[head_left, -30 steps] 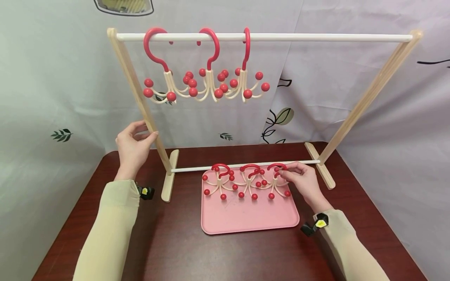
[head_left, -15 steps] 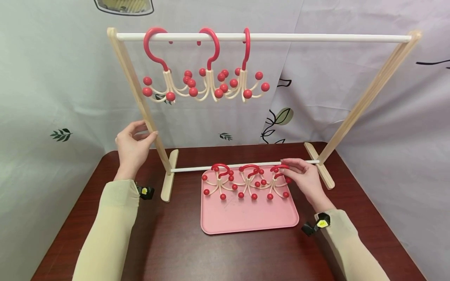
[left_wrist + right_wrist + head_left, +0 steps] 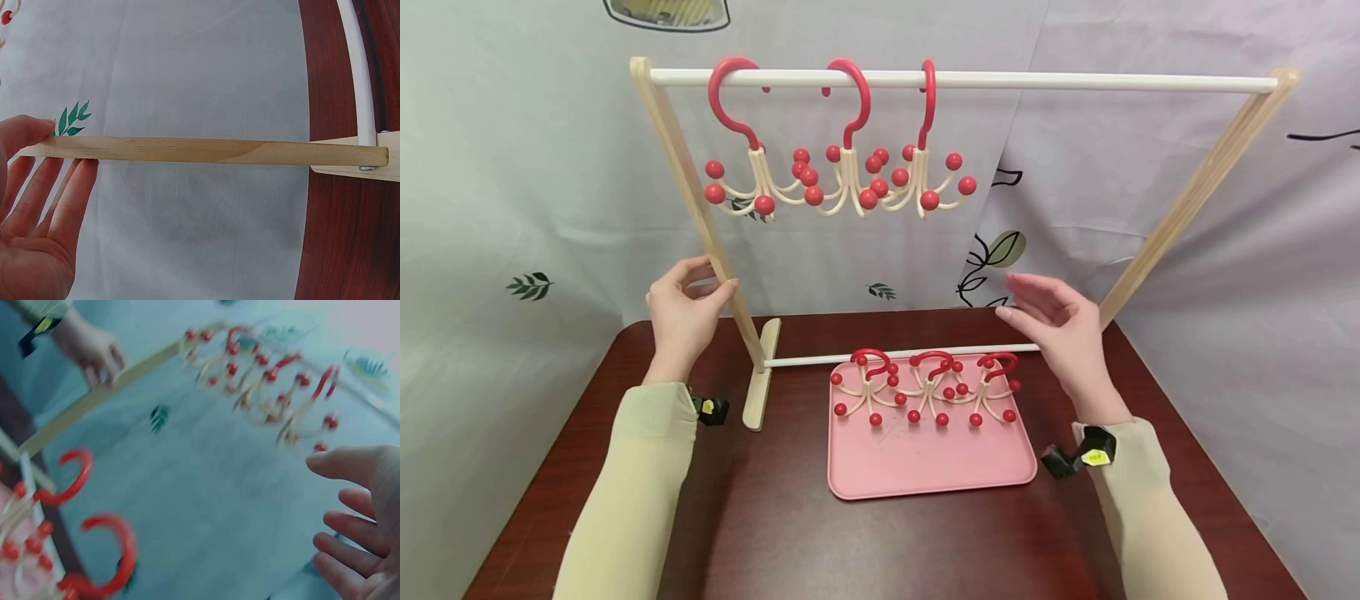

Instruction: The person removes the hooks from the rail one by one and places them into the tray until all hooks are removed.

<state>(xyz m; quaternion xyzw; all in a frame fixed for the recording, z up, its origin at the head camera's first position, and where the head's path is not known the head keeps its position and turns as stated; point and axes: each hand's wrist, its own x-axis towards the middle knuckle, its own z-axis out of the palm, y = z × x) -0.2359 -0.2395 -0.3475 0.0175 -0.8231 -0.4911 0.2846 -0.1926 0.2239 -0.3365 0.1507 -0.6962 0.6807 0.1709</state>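
Note:
My left hand (image 3: 683, 312) pinches the left wooden post (image 3: 187, 150) of a rack, thumb on one side and fingers on the other. In the head view my right hand (image 3: 1063, 337) is raised above the right end of the pink tray, holding nothing, its fingers loosely bent and apart from the thumb. Below it lies a red-hooked hanger (image 3: 985, 387) with ball-tipped arms. A middle hanger (image 3: 931, 387) and a left hanger (image 3: 869, 387) like it lie beside it on the pink tray (image 3: 925, 475). Three more such hangers, the nearest a right one (image 3: 921, 167), hang from the white top bar (image 3: 1090, 81).
The right wooden post (image 3: 1195, 192) rises behind my right hand. A white lower bar (image 3: 812, 361) runs behind the tray between the posts. The rack's left foot (image 3: 762, 375) stands on the dark red table (image 3: 775, 517). Patterned cloth (image 3: 850, 267) hangs behind.
My right hand has let go of the right hanger's hook on the tray and moved up, away from it. That hanger stays on the tray. My left hand keeps its hold on the post.

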